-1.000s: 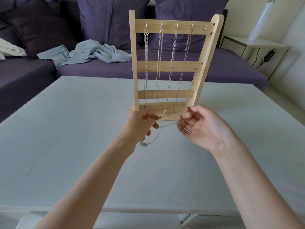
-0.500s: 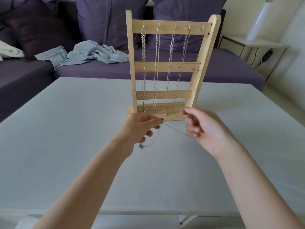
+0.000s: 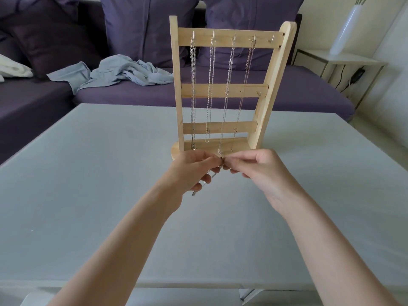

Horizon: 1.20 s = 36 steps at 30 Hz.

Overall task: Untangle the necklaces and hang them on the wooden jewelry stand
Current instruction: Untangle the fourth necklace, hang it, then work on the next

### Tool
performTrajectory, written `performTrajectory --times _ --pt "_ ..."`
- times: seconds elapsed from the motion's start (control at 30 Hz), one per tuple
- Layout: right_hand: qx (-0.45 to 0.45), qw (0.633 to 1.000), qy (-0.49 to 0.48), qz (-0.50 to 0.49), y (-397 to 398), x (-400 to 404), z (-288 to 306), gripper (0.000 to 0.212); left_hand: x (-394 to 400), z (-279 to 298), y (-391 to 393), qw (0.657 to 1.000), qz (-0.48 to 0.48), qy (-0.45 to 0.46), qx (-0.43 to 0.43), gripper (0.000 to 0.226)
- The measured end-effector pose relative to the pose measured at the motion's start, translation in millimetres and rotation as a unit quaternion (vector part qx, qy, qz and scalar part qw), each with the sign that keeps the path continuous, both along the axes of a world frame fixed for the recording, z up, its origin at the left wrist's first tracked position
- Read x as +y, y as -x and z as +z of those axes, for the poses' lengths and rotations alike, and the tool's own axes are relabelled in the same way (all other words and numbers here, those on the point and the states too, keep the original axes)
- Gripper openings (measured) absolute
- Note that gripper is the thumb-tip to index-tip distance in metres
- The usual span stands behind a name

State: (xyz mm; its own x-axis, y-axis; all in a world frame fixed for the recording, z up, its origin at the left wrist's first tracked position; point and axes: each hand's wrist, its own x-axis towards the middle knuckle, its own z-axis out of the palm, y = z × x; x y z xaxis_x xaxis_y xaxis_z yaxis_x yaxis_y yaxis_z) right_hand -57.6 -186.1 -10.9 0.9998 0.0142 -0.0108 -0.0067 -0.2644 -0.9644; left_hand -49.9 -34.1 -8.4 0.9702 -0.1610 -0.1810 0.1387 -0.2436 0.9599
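We work the last chain's clasp

At centre frame, both hands, left (image 3: 191,171) and right (image 3: 262,167), pinch the chain (image 3: 217,171) together just before the stand (image 3: 223,85), likely to close it; its tail dangles over the tabletop (image 3: 88,173).

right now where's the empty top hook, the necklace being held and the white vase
empty top hook (image 3: 272,39): head view, on the metal hook at the top rail's right end.
held necklace (image 3: 215,174): head view, on the chain hanging below the fingertips.
white vase (image 3: 345,29): head view, on its body.
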Motion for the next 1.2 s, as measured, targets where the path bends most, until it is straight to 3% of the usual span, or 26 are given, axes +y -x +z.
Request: performTrajectory --times 0.2,0.47,0.7,0.97,1.2 --pt "0.005 1.0 -0.004 -0.016 -0.7 1.3 1.0 0.004 0.0 -2.6 0.4 1.0 -0.011 0.003 -0.018 0.01" --pt "0.034 0.999 0.021 -0.001 1.8 -0.4 4.2 0.008 0.2 -2.3 -0.6 0.99 -0.019 -0.033 -0.137 0.014" --pt "0.033 0.999 0.019 0.007 2.1 -1.2 6.1 0.009 -2.5 -2.7 0.2 0.988 -0.018 -0.049 -0.147 0.012" --pt "0.113 0.988 -0.104 0.031 1.4 -1.6 4.9 0.015 -1.6 -1.5 1.3 0.968 -0.035 -0.101 -0.225 0.023" --pt "0.122 0.985 -0.118 0.036 1.5 -5.3 3.5 0.014 -1.8 -0.3 1.9 0.973 -0.054 -0.074 -0.212 0.019"
